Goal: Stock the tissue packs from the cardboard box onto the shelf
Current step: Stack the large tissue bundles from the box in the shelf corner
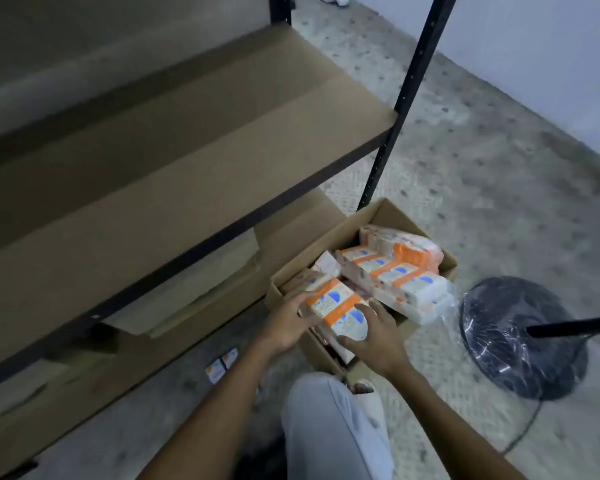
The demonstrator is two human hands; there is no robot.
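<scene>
Here, both hands clasp one tissue pack (340,311) at the near end of the box (385,211): left hand (284,325) on its left side, right hand (374,336) on its near end. The shelf (174,161) stands left.

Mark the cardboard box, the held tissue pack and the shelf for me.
cardboard box (381,211): head view, far inner wall.
tissue pack (340,306): head view, top face.
shelf (187,161): head view, bare board.

I have both bare forearms reaching up from the bottom of the frame toward its centre. My left hand (286,322) and right hand (374,336) are cupped inward, fingers curled, clasping a pack (340,311) between them.
</scene>
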